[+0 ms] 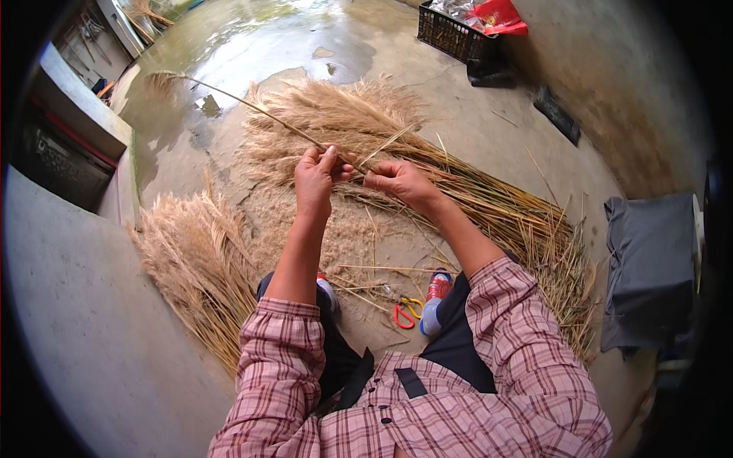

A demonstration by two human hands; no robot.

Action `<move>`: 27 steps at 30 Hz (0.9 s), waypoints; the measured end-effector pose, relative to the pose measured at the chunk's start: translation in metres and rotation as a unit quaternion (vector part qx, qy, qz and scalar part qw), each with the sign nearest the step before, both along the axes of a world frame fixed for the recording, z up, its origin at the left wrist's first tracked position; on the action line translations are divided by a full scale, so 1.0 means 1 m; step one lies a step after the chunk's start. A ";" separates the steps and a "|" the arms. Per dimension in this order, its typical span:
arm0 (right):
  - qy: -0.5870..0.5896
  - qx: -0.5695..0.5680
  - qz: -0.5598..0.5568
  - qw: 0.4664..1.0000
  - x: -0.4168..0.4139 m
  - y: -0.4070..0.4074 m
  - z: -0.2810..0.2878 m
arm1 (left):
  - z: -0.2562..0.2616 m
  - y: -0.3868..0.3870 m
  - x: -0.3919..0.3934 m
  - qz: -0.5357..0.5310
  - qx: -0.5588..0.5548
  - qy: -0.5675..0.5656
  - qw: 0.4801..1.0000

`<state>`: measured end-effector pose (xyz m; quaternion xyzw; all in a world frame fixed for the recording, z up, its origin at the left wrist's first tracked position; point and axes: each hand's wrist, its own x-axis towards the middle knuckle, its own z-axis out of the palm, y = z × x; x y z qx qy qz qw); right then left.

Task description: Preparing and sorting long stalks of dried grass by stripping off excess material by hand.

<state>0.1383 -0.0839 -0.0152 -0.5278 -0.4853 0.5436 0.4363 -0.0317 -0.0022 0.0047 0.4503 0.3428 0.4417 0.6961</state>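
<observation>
A long reed stalk (257, 110) with a feathery plume (165, 80) reaches up and to the left from between my hands. My left hand (319, 174) grips it partway along. Close to its lower end, my right hand (402, 182) pinches the stalk, and a pale dry strip (392, 142), likely leaf sheath, sticks out beside the fingers. Beyond and below the hands lies a large pile of plumed reeds (338, 129), its stems (498, 197) running to the right. Scissors with one red and one yellow handle (405, 315) lie on the floor between my feet.
At the left wall rests a second reed bundle (192, 257). Loose fluff (309, 232) and stem scraps cover the concrete floor between. A black plastic crate (452, 35) stands at the far right. A dark cloth (650, 269) drapes something at the right. Water (263, 48) wets the far floor.
</observation>
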 end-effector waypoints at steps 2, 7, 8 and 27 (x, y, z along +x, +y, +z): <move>0.087 -0.032 -0.030 0.995 -0.007 0.002 0.002 | -0.001 0.003 -0.003 -0.006 -0.002 0.010 1.000; 0.149 -0.039 -0.069 0.986 -0.009 0.002 0.000 | 0.001 0.003 -0.002 -0.047 0.000 0.025 0.999; 0.140 -0.045 -0.059 0.987 -0.008 0.002 0.000 | 0.000 0.004 -0.002 -0.048 0.005 0.031 0.998; 0.163 -0.077 -0.144 0.973 -0.016 0.001 -0.002 | -0.006 0.003 0.005 -0.053 -0.008 0.070 0.996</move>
